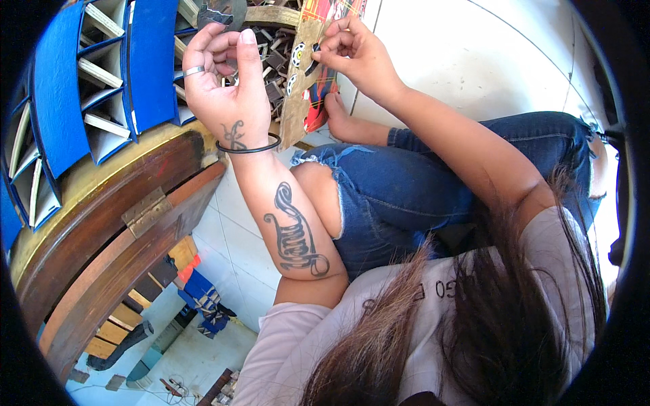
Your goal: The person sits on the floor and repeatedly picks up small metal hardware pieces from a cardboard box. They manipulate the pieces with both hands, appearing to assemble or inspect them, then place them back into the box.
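My left hand (227, 74), with a ring and a black wristband, is raised palm toward me. Its fingers curl loosely, the thumb stands apart, and no held thing shows in it. Just beyond its fingertips is a dark grey piece with a ragged edge (215, 16); I cannot tell whether they touch. My right hand (357, 57) pinches a small black curved piece (312, 68) between thumb and forefinger. That piece lies against a brown board (305, 88) bearing round white and yellow wheel-like shapes and red printed areas.
Blue folded box-like pieces with pale inner strips (107, 74) line the upper left, on a round wooden table edge (122, 183) with a metal hinge. Many small dark pieces (274, 64) lie behind my left hand. My bare foot (349, 125) rests on white floor tiles (467, 54).
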Motion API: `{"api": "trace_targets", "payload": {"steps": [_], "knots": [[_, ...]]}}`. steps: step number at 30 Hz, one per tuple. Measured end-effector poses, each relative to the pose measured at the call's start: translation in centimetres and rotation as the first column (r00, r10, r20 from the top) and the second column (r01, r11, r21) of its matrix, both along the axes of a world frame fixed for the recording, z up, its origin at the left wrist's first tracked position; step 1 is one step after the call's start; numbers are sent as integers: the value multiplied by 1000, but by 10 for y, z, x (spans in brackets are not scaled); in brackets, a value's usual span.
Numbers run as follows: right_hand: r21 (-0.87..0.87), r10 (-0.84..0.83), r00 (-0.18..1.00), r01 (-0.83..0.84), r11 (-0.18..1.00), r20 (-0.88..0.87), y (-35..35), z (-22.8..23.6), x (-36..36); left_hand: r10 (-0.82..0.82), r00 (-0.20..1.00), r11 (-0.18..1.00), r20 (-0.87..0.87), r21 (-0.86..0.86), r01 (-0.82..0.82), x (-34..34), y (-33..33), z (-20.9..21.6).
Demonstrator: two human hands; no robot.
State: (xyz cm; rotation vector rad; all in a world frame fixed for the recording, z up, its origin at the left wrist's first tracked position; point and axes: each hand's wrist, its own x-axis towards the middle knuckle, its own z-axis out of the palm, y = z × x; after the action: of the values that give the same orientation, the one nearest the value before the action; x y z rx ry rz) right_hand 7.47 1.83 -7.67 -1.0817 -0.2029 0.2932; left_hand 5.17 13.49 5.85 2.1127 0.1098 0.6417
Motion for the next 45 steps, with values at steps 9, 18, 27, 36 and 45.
{"api": "trace_targets", "payload": {"steps": [9, 18, 27, 36, 45], "knots": [[129, 3, 997, 7, 992, -78, -2, 0, -4, 94, 906, 979, -413, 202, -9, -12, 2, 8], [203, -22, 996, 40, 978, -91, 0, 2, -7, 63, 858, 875, -509, 442, 198, -31, -7, 29], [28, -124, 989, 123, 992, 77, 8, 1, -6, 148, 829, 952, -540, 304, 27, -19, -20, -7], [151, -132, 991, 131, 980, -2, 8, 7, -11, 237, 830, 925, -505, 379, -33, -18, -32, -6], [116, -80, 997, 80, 990, -3, 5, 3, -6, 192, 882, 952, -430, 299, -61, -27, -33, -14]]}}
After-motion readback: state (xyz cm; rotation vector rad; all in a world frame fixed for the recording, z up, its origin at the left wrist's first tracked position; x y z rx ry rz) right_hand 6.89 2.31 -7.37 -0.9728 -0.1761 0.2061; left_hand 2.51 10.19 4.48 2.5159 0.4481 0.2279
